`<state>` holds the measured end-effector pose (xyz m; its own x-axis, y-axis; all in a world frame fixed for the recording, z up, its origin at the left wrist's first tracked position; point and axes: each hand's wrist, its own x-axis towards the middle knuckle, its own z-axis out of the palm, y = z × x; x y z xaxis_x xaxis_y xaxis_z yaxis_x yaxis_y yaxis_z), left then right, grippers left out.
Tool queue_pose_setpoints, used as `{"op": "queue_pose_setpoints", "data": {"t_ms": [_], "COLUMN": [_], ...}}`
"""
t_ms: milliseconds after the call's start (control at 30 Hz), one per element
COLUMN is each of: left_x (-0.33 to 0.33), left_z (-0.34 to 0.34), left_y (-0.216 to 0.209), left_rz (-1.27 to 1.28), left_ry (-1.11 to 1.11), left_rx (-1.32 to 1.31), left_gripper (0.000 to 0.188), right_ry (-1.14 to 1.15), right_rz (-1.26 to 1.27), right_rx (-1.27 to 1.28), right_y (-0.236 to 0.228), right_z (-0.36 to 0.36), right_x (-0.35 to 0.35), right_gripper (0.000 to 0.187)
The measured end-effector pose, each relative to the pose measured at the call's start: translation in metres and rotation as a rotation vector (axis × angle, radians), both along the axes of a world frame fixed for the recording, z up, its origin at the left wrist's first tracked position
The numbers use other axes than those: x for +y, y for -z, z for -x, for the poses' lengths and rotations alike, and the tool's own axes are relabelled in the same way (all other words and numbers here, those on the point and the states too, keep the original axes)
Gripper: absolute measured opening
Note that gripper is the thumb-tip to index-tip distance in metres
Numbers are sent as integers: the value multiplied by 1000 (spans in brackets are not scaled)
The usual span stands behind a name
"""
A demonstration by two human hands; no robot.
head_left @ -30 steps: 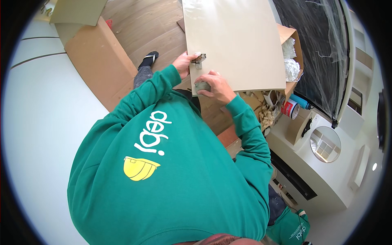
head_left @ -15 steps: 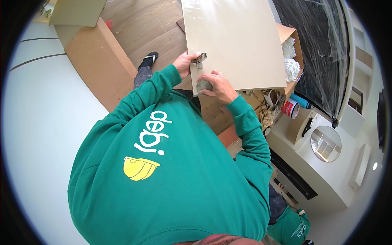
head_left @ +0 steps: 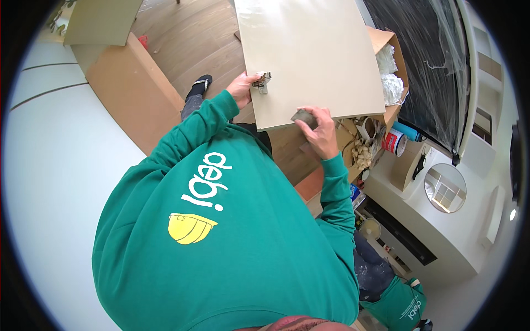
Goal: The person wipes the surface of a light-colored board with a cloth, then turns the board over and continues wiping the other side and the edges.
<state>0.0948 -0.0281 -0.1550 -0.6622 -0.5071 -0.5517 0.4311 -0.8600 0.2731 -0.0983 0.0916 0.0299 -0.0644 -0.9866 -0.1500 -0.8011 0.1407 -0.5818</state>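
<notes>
A smooth beige cabinet door panel (head_left: 317,52) lies in front of me, with a metal hinge (head_left: 263,83) fixed near its left edge. My left hand (head_left: 240,90) is closed on that left edge, the thumb against the hinge and the other fingers mostly hidden. Between the thumb and fingers of my right hand (head_left: 322,134) is a small grey-green block that looks like a sanding sponge (head_left: 304,117). It touches the panel close to the near edge, right of the hinge.
An open cardboard box (head_left: 393,105) with white wrapping stands right of the panel, near a red and white tub (head_left: 394,142). Another large cardboard box (head_left: 135,91) is at left. Plastic film covers a dark panel (head_left: 428,60). A co-worker in green (head_left: 395,298) is at lower right.
My right hand has moved the sanding sponge rightward, away from the panel's left corner to its near edge. The panel and my left hand have shifted slightly left in view.
</notes>
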Motion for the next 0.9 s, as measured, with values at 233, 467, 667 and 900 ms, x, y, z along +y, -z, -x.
{"op": "queue_pose_setpoints", "data": {"t_ms": [233,467,667,900], "left_x": [-2,1,1,0], "left_z": [-3,1,1,1], "left_y": [0,-9,-5,-7], "left_rz": [14,-21,-7,-12], "left_ry": [12,-33,-38,-27], "left_rx": [8,-42,-18,-16], "left_gripper": [27,24,25,26], "right_ry": [-269,-415,-500,-423], "right_rz": [-97,-141,-118,-167], "right_rx": [1,63,74,1], "right_y": [31,44,45,46], "right_z": [-23,-43,-39,-42], "right_x": [-18,-28,-36,-37], "right_gripper": [34,37,37,39]}}
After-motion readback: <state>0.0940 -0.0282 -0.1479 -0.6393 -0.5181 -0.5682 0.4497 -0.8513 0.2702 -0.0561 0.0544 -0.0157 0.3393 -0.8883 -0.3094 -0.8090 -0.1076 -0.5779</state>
